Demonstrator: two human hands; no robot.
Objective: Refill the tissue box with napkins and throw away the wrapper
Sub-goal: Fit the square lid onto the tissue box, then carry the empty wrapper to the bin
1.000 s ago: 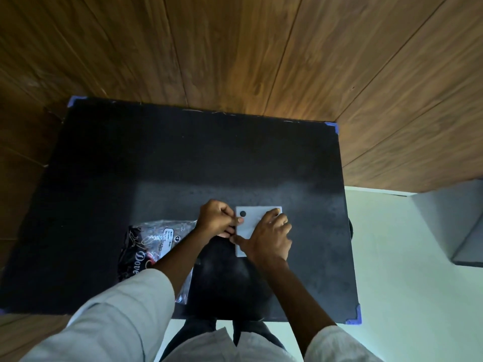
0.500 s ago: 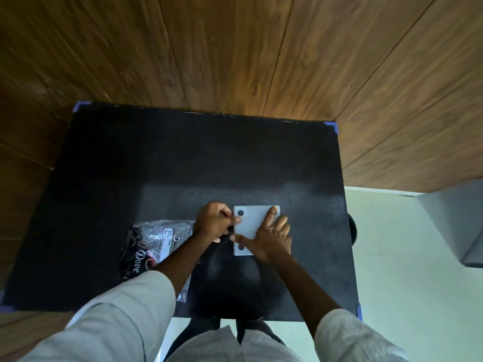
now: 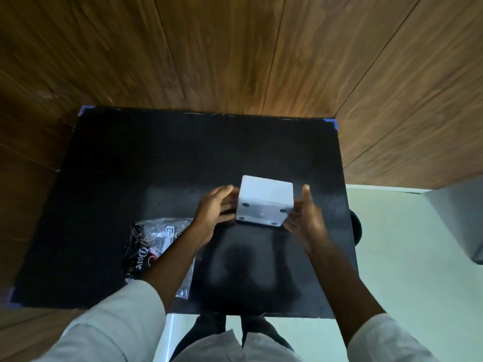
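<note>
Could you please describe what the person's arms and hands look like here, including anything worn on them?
Both hands, the left hand and the right hand, are bare: no gloves, and no rings or watch that I can make out. The forearms are uncovered. Loose, light-coloured sleeves are pushed up toward the elbows on both arms.

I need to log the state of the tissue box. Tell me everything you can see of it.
The tissue box is a white cube that looks like smooth plastic. It is tilted, and the face with small dark feet at its corners is turned toward the camera. No opening or napkins show. It sits above the black table, between the left hand and the right hand, whose fingers press its two sides.
</note>
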